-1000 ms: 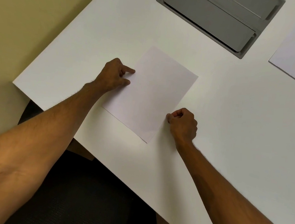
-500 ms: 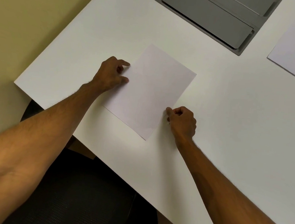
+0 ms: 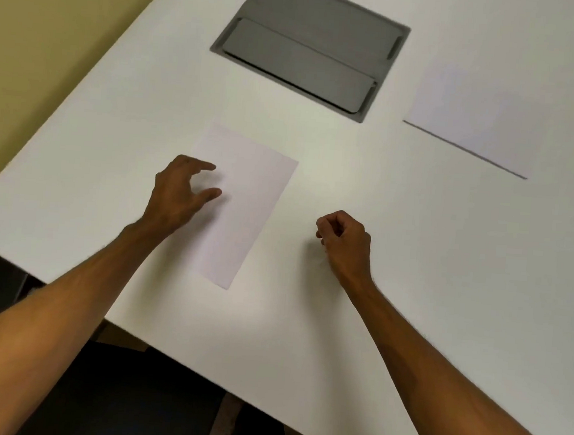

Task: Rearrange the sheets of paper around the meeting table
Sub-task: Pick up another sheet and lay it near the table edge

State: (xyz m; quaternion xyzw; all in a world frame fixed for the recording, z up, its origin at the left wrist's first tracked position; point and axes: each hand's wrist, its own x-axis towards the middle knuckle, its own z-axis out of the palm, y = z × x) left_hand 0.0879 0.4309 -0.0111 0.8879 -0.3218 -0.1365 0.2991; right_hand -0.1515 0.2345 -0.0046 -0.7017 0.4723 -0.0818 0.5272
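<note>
A white sheet of paper [image 3: 245,200] lies flat on the white meeting table [image 3: 305,315], near its left corner. My left hand [image 3: 177,198] hovers over the sheet's left edge, fingers apart and curved, holding nothing. My right hand [image 3: 345,242] is curled into a loose fist to the right of the sheet, clear of its edge, with nothing in it. A second white sheet [image 3: 475,115] lies flat farther away at the right.
A grey cable hatch [image 3: 309,44] is set into the tabletop beyond the near sheet. The table's front edge runs diagonally from left to lower right. A dark chair [image 3: 110,392] stands below it. A yellow-beige wall [image 3: 46,26] is at the left.
Both hands have let go of the near sheet's edges. My right hand has drawn away to the right. The camera has turned right, so more of the far sheet shows.
</note>
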